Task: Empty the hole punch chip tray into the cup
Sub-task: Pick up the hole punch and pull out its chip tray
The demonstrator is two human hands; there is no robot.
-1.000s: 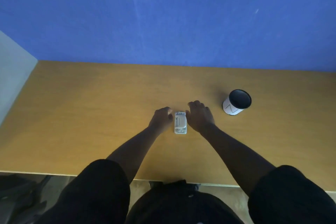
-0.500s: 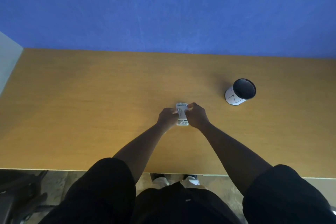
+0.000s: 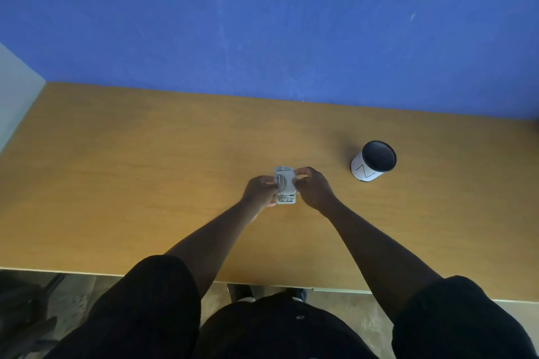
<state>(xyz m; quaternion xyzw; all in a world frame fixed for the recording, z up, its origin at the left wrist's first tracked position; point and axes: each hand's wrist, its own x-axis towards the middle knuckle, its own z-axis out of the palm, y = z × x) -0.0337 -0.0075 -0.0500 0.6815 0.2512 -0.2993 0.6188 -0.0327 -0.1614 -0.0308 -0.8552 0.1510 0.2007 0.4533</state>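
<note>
A small grey-white hole punch (image 3: pixel 284 184) lies in the middle of the wooden table (image 3: pixel 145 178), its long side pointing away from me. My left hand (image 3: pixel 260 191) grips its left side and my right hand (image 3: pixel 313 187) grips its right side, with fingertips on its top edge. Whether it rests on the table or is slightly raised I cannot tell. A white cup (image 3: pixel 373 164) with a dark inside and a thin line mark stands upright to the right, well apart from my right hand.
A blue wall (image 3: pixel 262 23) rises behind the table's far edge. A pale panel (image 3: pixel 14 96) borders the table at the left. The near table edge runs just in front of my body, with dark chair parts (image 3: pixel 26 306) at lower left.
One second ago both hands lay beside the hole punch. They have closed in and now hold it from both sides. The cup has not moved.
</note>
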